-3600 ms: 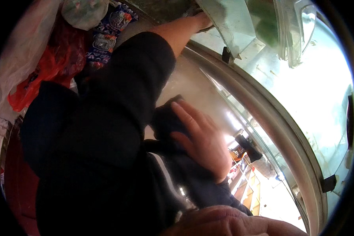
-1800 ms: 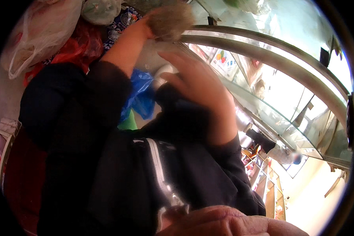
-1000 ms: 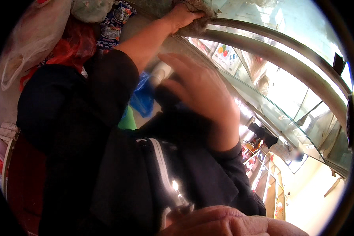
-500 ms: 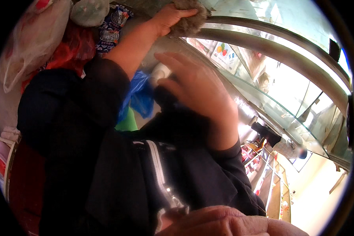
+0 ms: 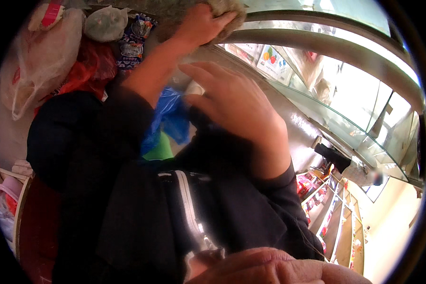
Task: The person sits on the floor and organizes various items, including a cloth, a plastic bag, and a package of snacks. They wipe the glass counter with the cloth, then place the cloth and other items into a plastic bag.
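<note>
My left hand (image 5: 199, 24) reaches far forward and grips a fuzzy grey-brown rag (image 5: 228, 10). The rag lies pressed against the glass top (image 5: 288, 5) of a display case, beside its metal frame rail (image 5: 312, 40). Closer to my body, my right hand (image 5: 234, 97) hangs in the air with its thumb apart from the fingers and nothing in it. Below and between my arms are a blue plastic bag (image 5: 169, 113) and a green thing (image 5: 160, 147), partly hidden by my sleeves.
At the left lie a whitish plastic bag (image 5: 52, 57), a red bag (image 5: 92, 68), a tied clear bag (image 5: 106, 23) and dark blue packets (image 5: 131, 45). A glass shelf (image 5: 331, 113) holds goods at the right. Beyond it stand a person (image 5: 359, 173) and shelving (image 5: 338, 222).
My left hand and the rag have shifted slightly to the left and down in view. My right hand stays nearly in place, while the surroundings shift a little as my head moves.
</note>
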The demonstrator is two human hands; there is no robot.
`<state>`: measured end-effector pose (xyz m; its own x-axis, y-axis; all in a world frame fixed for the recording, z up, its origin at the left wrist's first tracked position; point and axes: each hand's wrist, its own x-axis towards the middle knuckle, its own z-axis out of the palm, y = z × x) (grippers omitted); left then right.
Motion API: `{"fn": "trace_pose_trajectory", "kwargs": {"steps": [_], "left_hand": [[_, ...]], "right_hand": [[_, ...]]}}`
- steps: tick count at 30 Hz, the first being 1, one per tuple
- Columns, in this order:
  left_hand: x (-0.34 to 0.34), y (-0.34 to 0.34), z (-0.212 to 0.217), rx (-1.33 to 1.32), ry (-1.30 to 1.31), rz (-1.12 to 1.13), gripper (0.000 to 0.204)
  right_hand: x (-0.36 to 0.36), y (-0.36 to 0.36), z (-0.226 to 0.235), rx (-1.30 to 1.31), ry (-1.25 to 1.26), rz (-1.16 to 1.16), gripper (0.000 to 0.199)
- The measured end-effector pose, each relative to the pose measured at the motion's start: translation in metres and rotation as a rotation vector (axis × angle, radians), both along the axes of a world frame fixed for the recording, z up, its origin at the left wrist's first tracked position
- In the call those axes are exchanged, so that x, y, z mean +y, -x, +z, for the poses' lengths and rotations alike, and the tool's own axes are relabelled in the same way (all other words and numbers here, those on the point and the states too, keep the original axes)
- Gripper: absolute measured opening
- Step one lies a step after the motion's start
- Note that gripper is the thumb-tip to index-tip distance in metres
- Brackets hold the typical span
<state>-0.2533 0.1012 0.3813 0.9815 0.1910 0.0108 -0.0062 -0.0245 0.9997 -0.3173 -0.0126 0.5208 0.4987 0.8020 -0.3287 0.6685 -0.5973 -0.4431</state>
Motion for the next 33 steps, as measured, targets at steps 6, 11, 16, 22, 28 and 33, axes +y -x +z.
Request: {"fn": "trace_pose_trajectory", "kwargs": {"steps": [6,11,16,22,28,33], "left_hand": [[-0.013,-0.041,-0.011,0.054,-0.593,-0.093,0.038],[0.000,-0.057,-0.014,0.103,-0.676,-0.291,0.038],[0.016,-0.047,-0.008,0.114,-0.699,-0.361,0.034],[0.041,-0.025,0.068,0.138,-0.607,-0.323,0.038],[-0.013,-0.068,0.155,-0.108,0.031,-0.122,0.050],[-0.032,-0.130,0.100,-0.258,-0.200,-0.054,0.040]], "right_hand": [[0.005,-0.001,0.004,-0.018,0.094,-0.069,0.054],[0.004,0.004,0.003,-0.056,0.006,-0.073,0.057],[0.002,0.002,0.011,-0.011,-0.096,-0.069,0.053],[-0.012,0.007,0.001,-0.109,0.007,-0.040,0.044],[-0.003,0.014,0.016,-0.045,0.093,-0.044,0.045],[0.010,0.013,0.026,0.002,0.166,0.014,0.045]]}}
